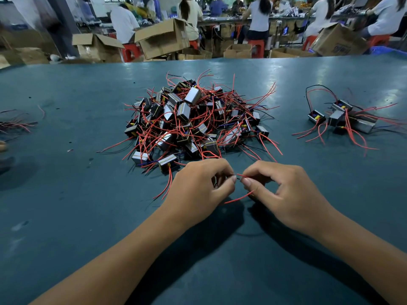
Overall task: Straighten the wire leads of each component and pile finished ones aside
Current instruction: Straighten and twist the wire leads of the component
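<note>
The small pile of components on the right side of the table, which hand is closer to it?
Right. The right hand lies nearer the small pile, which sits beyond it and off to its right. The left hand is farther away, on the far side of the right hand.

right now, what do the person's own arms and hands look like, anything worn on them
Both forearms are bare as far as the frame shows, with no sleeves in view. The left hand and right hand wear no gloves, and no rings, watch or wristbands can be seen. The fingernails look short and unpainted.
</note>
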Demonstrator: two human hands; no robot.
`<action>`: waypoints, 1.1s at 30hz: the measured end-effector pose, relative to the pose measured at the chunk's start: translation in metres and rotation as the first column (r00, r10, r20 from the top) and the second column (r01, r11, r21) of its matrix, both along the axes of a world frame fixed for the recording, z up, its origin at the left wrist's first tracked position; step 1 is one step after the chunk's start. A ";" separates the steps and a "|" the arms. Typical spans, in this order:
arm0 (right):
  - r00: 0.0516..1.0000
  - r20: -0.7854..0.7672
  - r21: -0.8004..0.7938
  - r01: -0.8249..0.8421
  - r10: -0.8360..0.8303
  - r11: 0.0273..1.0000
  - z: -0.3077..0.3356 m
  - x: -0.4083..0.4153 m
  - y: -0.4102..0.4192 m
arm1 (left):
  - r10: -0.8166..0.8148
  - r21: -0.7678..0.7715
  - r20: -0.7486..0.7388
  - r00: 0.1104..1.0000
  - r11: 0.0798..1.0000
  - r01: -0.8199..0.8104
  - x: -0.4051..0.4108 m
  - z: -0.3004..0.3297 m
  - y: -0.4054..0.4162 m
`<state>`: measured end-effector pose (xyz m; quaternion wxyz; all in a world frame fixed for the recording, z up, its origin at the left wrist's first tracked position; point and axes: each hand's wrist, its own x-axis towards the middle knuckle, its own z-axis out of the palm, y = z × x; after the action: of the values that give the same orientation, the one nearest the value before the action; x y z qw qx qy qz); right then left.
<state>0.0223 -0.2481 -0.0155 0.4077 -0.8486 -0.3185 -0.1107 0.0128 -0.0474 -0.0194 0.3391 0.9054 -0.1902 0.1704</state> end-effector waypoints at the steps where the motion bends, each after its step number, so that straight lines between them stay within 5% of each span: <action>1: 1.000 -0.014 0.013 0.016 -0.016 1.000 0.000 0.001 0.000 | 0.001 -0.033 -0.027 1.000 0.999 -0.002 0.000 0.000 0.001; 6: 0.985 -0.119 0.097 0.136 -0.124 0.986 -0.001 0.006 -0.002 | 0.028 -0.047 -0.042 0.999 0.998 -0.030 0.000 0.000 0.000; 16: 0.994 -0.113 0.056 0.007 -0.001 0.998 -0.003 -0.005 0.003 | -0.029 -0.106 -0.083 0.996 0.994 0.020 0.000 0.001 0.001; 23: 0.991 -0.129 0.100 0.028 -0.015 0.995 -0.006 -0.004 0.004 | 0.018 -0.297 -0.079 0.997 0.954 -0.041 0.004 0.002 0.006; 29: 0.975 -0.223 0.145 0.059 -0.025 0.988 -0.007 0.008 -0.005 | 0.073 -0.561 -0.110 0.991 0.819 -0.122 0.011 0.013 0.022; 33: 0.968 -0.253 0.146 0.042 -0.004 0.988 -0.003 0.012 -0.010 | 0.033 -0.302 -0.190 0.981 0.949 -0.090 0.010 0.011 0.027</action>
<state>0.0348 -0.2579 -0.0189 0.5064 -0.8261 -0.2452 -0.0306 0.0230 -0.0207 -0.0080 0.4872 0.8584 -0.1009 0.1250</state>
